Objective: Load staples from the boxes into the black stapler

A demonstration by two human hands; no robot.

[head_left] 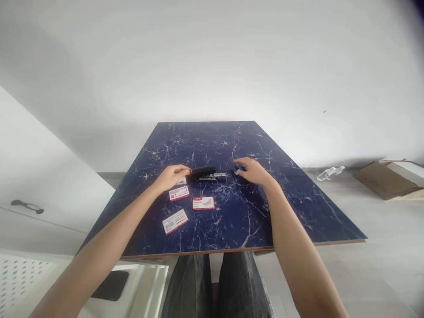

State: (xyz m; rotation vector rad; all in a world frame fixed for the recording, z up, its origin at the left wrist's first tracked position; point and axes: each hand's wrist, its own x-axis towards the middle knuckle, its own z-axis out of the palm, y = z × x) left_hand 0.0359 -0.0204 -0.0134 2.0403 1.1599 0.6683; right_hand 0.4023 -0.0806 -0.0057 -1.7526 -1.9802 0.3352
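Black stapler (pixel 203 170) lies open mid-frame, rear end pinched by my left hand (pixel 174 176), my right hand (pixel 253 170) curled at a small shiny bit (pixel 237 170), can't tell if gripped, and a loose pinch could let the stapler skid.

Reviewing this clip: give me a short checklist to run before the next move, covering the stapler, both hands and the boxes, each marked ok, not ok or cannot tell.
1. Stapler open: ok, its black cover stands apart from the metal rail.
2. Left hand at the stapler: ok, fingertips at its left end.
3. Right hand gripping the small shiny piece: cannot tell, it shows at the fingertips, but the grip is unclear.
4. Staples in the rail: cannot tell, too small.
5. Three red-and-white boxes away from the table edges: ok.
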